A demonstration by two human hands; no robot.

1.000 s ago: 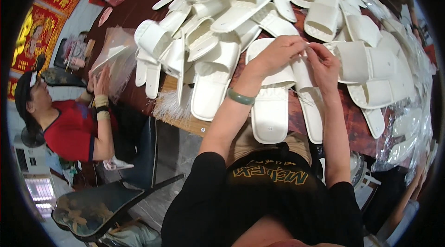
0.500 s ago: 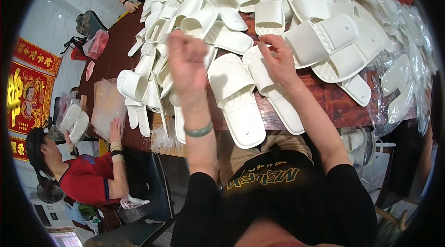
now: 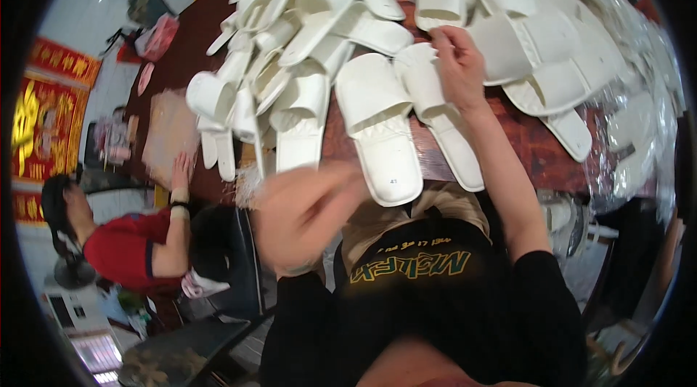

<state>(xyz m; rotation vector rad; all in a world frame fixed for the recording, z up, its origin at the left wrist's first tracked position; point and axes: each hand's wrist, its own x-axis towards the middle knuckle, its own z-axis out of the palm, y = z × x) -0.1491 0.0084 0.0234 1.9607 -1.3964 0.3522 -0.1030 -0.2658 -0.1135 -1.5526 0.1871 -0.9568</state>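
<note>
In front of me a white open-toed slipper [image 3: 379, 133] lies with its heel over the table edge. Beside it on the right rests a second white slipper [image 3: 433, 89], angled the same way. My right hand [image 3: 460, 67] is above that one's toe end, thumb and fingertips drawn together; whatever they may pinch is too small to make out. My left hand [image 3: 305, 213], smeared by motion, hovers at the near table edge, left of the first slipper's heel. Its fingers are unclear. Just beyond it lies another white slipper [image 3: 301, 111].
White slippers [image 3: 312, 2] are heaped across the dark red table [image 3: 192, 46]. Clear plastic bags [image 3: 632, 140] with slippers lie at the right. Thin white strips [image 3: 250, 182] sit near the left edge. A co-worker in red [image 3: 138, 242] sits at left, hand on a plastic stack [image 3: 170, 133].
My left hand has swung down from over the slipper pile to the near table edge. My right hand's thumb and fingers have drawn closer together. The view has shifted slightly.
</note>
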